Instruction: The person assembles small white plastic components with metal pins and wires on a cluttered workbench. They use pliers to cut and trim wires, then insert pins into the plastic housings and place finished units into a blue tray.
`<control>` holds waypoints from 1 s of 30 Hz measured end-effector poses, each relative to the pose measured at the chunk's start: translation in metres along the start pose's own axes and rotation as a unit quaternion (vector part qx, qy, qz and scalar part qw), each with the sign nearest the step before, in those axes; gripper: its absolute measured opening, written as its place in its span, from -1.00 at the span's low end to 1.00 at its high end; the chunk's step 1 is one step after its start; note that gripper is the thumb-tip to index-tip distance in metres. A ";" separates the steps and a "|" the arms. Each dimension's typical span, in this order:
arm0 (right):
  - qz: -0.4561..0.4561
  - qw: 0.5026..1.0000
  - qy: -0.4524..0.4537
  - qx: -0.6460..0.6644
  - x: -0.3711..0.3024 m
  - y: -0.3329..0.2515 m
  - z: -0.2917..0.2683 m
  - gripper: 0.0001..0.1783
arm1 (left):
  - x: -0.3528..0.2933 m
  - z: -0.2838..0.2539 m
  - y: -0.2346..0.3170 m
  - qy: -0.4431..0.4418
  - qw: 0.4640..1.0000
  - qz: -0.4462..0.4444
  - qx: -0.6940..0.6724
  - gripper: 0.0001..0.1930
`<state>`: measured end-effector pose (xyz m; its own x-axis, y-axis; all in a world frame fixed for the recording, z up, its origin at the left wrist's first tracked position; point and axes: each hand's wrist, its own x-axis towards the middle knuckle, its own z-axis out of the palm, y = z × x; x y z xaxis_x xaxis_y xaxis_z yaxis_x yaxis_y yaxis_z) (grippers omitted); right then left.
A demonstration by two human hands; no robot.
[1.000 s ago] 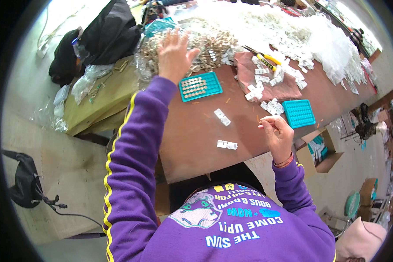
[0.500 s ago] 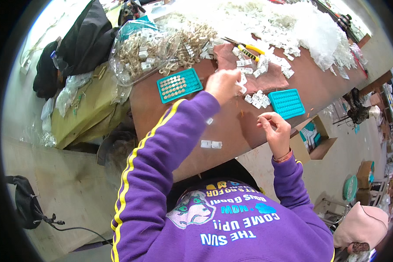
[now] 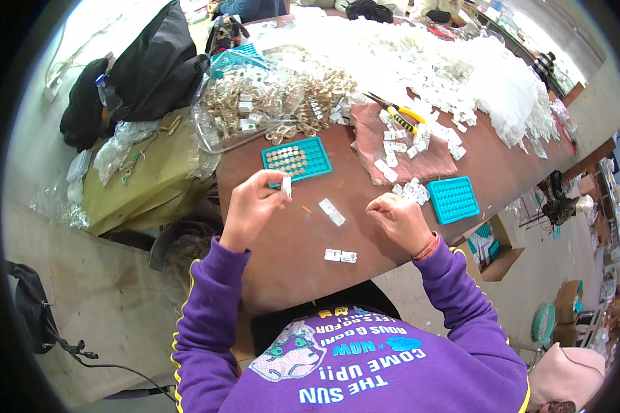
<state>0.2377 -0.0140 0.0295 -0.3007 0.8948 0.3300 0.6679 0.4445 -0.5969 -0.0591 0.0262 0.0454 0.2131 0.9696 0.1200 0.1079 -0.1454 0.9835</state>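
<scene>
Brown table [image 3: 289, 241]: left hand [image 3: 251, 206] pinches white clip [image 3: 286, 186] (details unclear).

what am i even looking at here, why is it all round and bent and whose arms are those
This comes from a wide fisheye camera worn on a person's head and aimed down at their own hands, so straight edges curve toward the rim. There is no machine. The purple sleeves rising from the lower edge belong to the wearer.

The left hand pinches a small white plastic piece above a brown table. The right hand is curled beside it; whether it holds anything I cannot tell.

On the table lie a few loose white pieces, a teal tray filled with small round parts, a second teal tray that looks empty, and a pink cloth with more white pieces. Farther back are a clear bag of metal parts, yellow-handled pliers and a big white heap.
</scene>
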 end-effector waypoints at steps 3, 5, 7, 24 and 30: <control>-0.063 0.998 -0.010 -0.023 0.016 0.004 0.001 -0.95 | -0.021 -0.003 -0.012 0.023 1.000 -0.005 -0.001 -0.80; -0.082 0.996 0.013 -0.033 0.032 0.012 -0.003 -0.93 | -0.032 -0.002 -0.020 0.048 0.998 0.019 0.045 -0.79; -0.101 0.977 0.099 -0.159 0.062 0.035 -0.022 -0.82 | -0.041 -0.002 -0.027 0.048 0.979 0.112 0.164 -0.76; 0.143 0.965 0.219 0.032 0.139 0.085 -0.089 -0.60 | -0.059 0.006 0.006 -0.003 0.982 0.076 0.175 -0.57; 0.230 0.775 0.075 0.584 0.022 -0.039 -0.048 -0.71 | -0.036 0.076 0.025 -0.015 0.999 0.050 0.007 -0.22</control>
<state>0.2378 -0.0135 0.0948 -0.0735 0.9936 -0.0853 -0.4177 -0.1083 -0.9021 0.0095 -0.0271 0.0557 0.2528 0.9437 0.2135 0.0973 -0.2443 0.9648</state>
